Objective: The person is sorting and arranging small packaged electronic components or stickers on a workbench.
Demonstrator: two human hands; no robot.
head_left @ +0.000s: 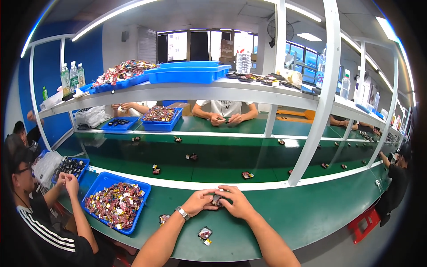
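Both my hands meet over the green bench (284, 218). Between them is a small dark electronic part (217, 201), partly covered by my fingers. My left hand (200, 202), with a watch on its wrist, closes on the part from one side, and my right hand (234, 201) bends its fingers over the other side. Closer to me lies a similar dark part (204, 232) with a yellow-and-white tab (207, 242). Another small part (164, 219) rests beside my left forearm. Left of it stands a blue tray (146, 192) heaped with small red, white and yellow pieces.
Beyond a white rail (173, 183), scattered small parts (247, 175) lie on a green conveyor belt (218, 164). A white post (311, 120) rises ahead right, under a shelf (200, 91) with blue trays. A co-worker (49, 218) sits close on my left; others work across and right.
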